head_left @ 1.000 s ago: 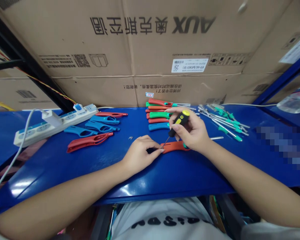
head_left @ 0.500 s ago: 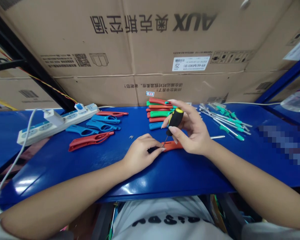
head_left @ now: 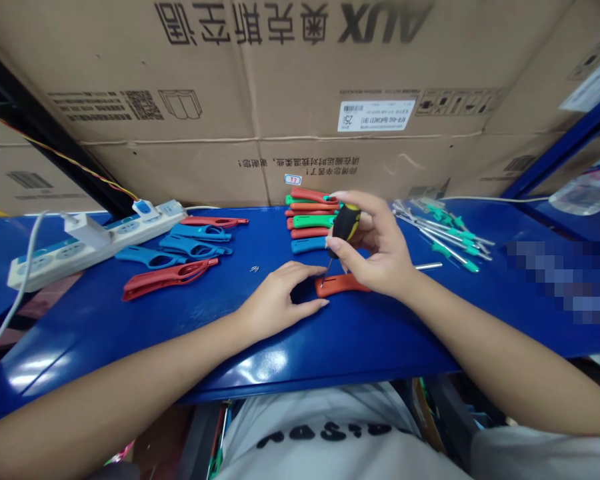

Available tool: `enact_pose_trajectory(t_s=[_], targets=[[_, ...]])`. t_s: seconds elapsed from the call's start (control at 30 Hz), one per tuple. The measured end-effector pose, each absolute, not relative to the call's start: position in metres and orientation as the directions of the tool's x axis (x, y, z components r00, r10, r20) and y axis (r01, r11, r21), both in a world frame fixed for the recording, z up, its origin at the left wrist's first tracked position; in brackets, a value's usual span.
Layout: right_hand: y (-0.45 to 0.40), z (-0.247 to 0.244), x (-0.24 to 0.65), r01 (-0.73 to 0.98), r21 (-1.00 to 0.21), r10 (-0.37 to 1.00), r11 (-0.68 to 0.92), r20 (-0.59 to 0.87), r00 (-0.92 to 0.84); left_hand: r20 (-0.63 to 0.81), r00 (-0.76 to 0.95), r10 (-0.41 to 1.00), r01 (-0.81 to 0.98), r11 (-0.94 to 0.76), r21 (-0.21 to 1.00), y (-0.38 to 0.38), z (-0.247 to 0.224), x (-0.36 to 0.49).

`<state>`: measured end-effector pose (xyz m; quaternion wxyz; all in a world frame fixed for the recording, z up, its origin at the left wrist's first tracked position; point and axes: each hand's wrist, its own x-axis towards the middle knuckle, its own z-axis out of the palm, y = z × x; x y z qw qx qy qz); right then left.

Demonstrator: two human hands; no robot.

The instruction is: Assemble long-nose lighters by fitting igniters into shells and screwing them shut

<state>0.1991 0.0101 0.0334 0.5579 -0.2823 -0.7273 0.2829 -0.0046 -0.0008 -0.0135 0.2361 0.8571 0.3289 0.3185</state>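
Observation:
My right hand (head_left: 380,250) grips a black and yellow screwdriver (head_left: 347,222), its shaft slanting down to the left end of an orange lighter (head_left: 343,285). That lighter lies on the blue table, its metal tube (head_left: 429,266) sticking out to the right past my hand. My left hand (head_left: 277,300) rests beside the lighter's left end, thumb and fingers apart with nothing between them. A few tiny screws (head_left: 255,269) lie to the left of it. Behind my right hand, several red, green and blue lighters (head_left: 307,222) lie in a row, partly hidden.
Loose red and blue handle shells (head_left: 180,250) lie at the left, near a white power strip (head_left: 100,240). Metal tubes with green parts (head_left: 453,233) are heaped at the right. A large cardboard box (head_left: 205,160) stands along the table's back, and a plastic bottle (head_left: 585,187) is at the far right.
My left thumb and fingers have parted from the orange lighter's end, which now shows. The screwdriver tip stays at that end. The whole view has shifted slightly.

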Motion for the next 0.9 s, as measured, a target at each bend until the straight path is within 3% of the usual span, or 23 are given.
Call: enact_pose_trajectory(t_s=[0.57,0.73,0.9], targets=[[0.011,0.0287,0.2017,0.135,-0.644,0.654,0.753,0.71,-0.261,0.361,0.648,0.671,0.426,-0.712,0.558,0.0037,-0.0219,-0.0053],[0.0151,0.0251,0.2026,0.159,-0.541,0.562,0.826,0.764,-0.317,0.361,0.66,0.659,0.422,-0.722,0.547,0.0043,-0.0216,-0.0053],[0.0158,0.0241,0.2031,0.203,-0.529,0.566,0.824,0.753,-0.336,0.369,0.668,0.646,0.413,-0.734,0.539,0.0046,-0.0216,-0.0051]])
